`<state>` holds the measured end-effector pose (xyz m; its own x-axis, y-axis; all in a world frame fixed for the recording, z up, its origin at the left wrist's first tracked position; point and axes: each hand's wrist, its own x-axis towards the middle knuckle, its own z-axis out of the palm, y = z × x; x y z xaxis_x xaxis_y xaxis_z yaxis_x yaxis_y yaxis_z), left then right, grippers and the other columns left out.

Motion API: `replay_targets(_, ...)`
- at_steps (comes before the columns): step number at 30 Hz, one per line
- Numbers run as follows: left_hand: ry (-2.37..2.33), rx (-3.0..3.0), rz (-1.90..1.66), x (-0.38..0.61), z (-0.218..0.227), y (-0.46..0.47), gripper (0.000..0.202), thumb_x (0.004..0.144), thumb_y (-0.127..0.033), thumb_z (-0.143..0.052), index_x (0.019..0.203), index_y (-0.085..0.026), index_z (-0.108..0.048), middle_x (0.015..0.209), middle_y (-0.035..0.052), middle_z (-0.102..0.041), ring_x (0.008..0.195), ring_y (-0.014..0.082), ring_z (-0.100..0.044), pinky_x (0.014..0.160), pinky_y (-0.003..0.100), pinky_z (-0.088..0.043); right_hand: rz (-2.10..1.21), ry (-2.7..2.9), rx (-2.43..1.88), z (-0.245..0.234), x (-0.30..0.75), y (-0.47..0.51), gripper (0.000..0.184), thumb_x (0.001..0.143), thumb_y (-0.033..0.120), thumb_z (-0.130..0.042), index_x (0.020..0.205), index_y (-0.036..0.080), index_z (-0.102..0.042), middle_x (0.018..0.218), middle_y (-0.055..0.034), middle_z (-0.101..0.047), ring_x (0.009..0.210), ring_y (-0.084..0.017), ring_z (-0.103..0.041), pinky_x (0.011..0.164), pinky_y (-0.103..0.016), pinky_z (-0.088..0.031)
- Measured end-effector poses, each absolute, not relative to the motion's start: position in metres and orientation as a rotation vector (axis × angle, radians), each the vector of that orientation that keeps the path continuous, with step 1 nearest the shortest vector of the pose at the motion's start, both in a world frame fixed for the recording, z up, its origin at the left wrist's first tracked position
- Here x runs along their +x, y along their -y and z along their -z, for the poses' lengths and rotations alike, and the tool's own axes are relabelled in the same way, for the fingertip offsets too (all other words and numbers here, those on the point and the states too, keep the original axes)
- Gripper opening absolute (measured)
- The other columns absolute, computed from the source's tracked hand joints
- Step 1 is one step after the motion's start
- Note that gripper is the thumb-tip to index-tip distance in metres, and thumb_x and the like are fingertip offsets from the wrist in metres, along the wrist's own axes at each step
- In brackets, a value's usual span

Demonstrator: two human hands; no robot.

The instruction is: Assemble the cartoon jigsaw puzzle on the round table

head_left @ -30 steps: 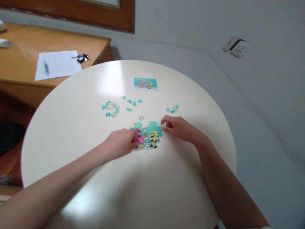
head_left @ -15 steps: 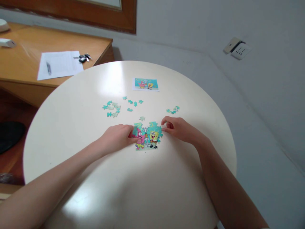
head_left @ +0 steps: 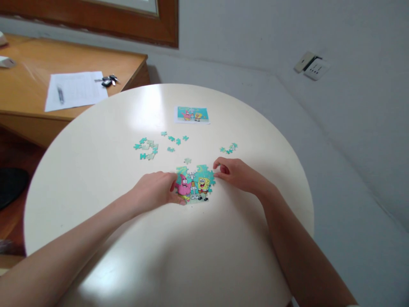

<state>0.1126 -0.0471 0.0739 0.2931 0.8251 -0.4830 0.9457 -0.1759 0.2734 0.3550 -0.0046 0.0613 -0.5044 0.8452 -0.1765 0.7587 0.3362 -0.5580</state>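
At the far left, a sheet of paper (head_left: 75,89) and keys (head_left: 109,81) are seen on the wooden desk (head_left: 124,64). On the table (head_left: 243,247), a left group of loose pieces (head_left: 142,156) is laid out, with a few more scattered pieces (head_left: 171,138) to its right. The left hand (head_left: 156,188) is set at the left edge of the partly joined puzzle (head_left: 194,185), thumb and forefinger spread apart along it. A second ago the pink figure was partly covered by these fingers; now it is mostly uncovered and the thumb has been drawn to the near left corner, so the edge seems to be steadied or squared up there. The puzzle is lying flat at the near middle: turquoise, with pink, pale and yellow figures, its near edge straight, its far edge notched above the pale figure, its right edge left ragged. One loose piece (head_left: 187,160) is found just beyond it, and the printed picture (head_left: 192,114) farther off. The right hand (head_left: 234,173) is kept curled at the right edge; whether anything is pinched cannot be told. Farther right, a small cluster of pieces (head_left: 229,151) is seen.
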Motion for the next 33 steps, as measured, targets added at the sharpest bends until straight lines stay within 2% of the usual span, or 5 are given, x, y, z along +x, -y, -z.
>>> replay_targets(6,-1.598,2.065,0.356,0.115,-0.078,0.049,0.041,0.068,-0.061,-0.060,0.074,-0.022,-0.048,0.071,0.0035,-0.062,0.067,0.0217,-0.057,0.051,0.027,-0.024,-0.879,2.436,-1.459,-0.064,0.355,0.004,0.010,0.081,0.025,-0.053,0.088,0.019,-0.058,0.061,0.0039,-0.050,0.057,-0.011,-0.045,0.057,-0.023,-0.030)
replay_targets(12,-1.591,2.055,0.324,0.115,-0.075,0.050,0.036,0.068,-0.056,-0.062,0.070,-0.022,-0.048,0.069,0.0017,-0.062,0.063,0.0206,-0.057,0.051,0.027,-0.024,-0.609,2.206,-1.514,-0.059,0.360,-0.006,0.012,0.083,0.023,-0.047,0.079,0.018,-0.058,0.057,0.0036,-0.050,0.054,-0.010,-0.042,0.058,-0.023,-0.030)
replay_targets(21,-1.520,1.980,0.188,0.104,-0.062,0.046,0.029,0.066,-0.048,-0.059,0.066,-0.023,-0.046,0.066,0.0009,-0.059,0.059,0.0193,-0.052,0.051,0.028,-0.028,-0.457,2.020,-1.674,-0.045,0.376,-0.019,0.018,0.078,0.016,-0.045,0.084,0.018,-0.062,0.053,0.0048,-0.045,0.050,-0.011,-0.040,0.055,-0.024,-0.029)
replay_targets(27,-1.568,1.994,0.209,0.105,-0.062,0.048,0.027,0.066,-0.048,-0.058,0.066,-0.023,-0.046,0.066,0.0009,-0.060,0.060,0.0198,-0.053,0.051,0.028,-0.028,-0.443,2.049,-1.659,-0.041,0.377,-0.022,0.022,0.075,0.011,-0.044,0.084,0.017,-0.063,0.061,0.0022,-0.051,0.056,-0.012,-0.044,0.059,-0.024,-0.034)
replay_targets(33,-1.554,2.005,0.160,0.105,-0.060,0.047,0.027,0.065,-0.047,-0.058,0.065,-0.023,-0.046,0.064,0.0019,-0.060,0.059,0.0209,-0.052,0.051,0.029,-0.027,-0.389,2.093,-1.607,-0.036,0.377,-0.025,0.019,0.077,0.013,-0.047,0.083,0.017,-0.065,0.072,-0.0021,-0.058,0.065,-0.013,-0.049,0.067,-0.025,-0.039)
